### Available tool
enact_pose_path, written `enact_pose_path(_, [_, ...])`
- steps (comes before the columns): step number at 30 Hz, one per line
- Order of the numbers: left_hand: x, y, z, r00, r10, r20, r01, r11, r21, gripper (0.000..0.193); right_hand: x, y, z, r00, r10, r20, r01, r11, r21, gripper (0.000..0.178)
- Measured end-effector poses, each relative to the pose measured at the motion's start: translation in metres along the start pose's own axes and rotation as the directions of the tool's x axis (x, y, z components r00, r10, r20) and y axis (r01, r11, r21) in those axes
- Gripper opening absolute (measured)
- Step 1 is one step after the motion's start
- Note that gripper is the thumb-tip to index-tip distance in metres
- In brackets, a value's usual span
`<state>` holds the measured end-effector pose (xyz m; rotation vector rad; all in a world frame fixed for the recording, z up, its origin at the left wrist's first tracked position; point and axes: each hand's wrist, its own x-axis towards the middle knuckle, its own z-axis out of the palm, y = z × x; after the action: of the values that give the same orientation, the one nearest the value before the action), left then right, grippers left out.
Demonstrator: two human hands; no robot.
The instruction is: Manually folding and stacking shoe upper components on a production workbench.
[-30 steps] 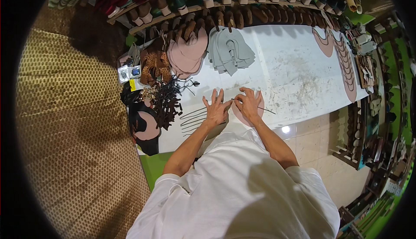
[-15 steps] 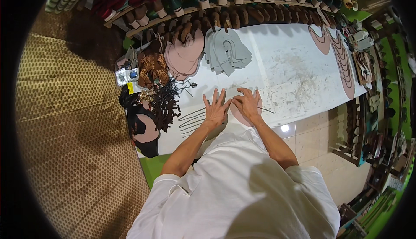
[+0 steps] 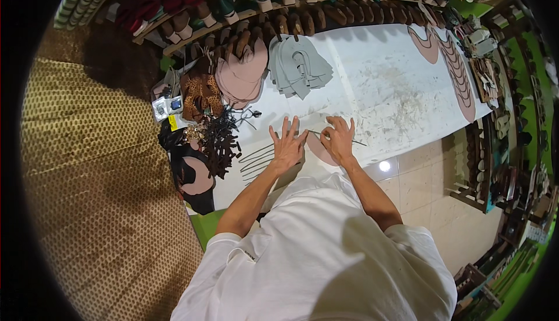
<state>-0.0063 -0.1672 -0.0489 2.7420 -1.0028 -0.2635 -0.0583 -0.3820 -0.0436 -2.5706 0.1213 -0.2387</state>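
Right hand (image 3: 339,140) and left hand (image 3: 285,151) have drawn slightly apart since half a second ago, so a short stretch of dark cord (image 3: 360,143) now shows between them. Largest of the things around is the white work table (image 3: 372,103), scuffed with brownish smears on its right half. Along its far side stand wooden racks (image 3: 247,16) of shoes, some green, some dark red, many with pale heels. Toward the table's right end lies a long overlapping row of pink curved pieces (image 3: 460,82). Left of the table's middle sit a fanned grey stack (image 3: 282,75) and, beside it, a pink stack (image 3: 239,79); then come leopard-print pieces (image 3: 201,95) and a tangled heap of dark strips (image 3: 220,143). Near the front edge, the left hand is spread, its index fingertip at the cord's left end; whether it nips or only presses, I cannot tell. The right hand pinches the cord between thumb and forefinger, other fingers raised. Partly beneath the right hand is a rounded pink piece (image 3: 319,150), with the cord passing over its far part. Several loose thin strips (image 3: 253,157) lie side by side, just left of the left hand.
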Motion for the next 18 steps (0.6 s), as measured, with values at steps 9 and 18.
enact_pose_path(9, [0.009, -0.001, 0.011, 0.979, -0.191, 0.068, 0.203, 0.941, -0.272, 0.055, -0.008, -0.005, 0.01, 0.997, 0.078, -0.002, -0.078, 0.997, 0.001, 0.013])
enact_pose_path(18, [0.005, 0.001, 0.005, 0.999, 0.036, 0.009, -0.035, 0.998, -0.046, 0.055, -0.01, -0.006, 0.009, 0.993, 0.118, 0.012, -0.118, 0.993, 0.003, 0.014])
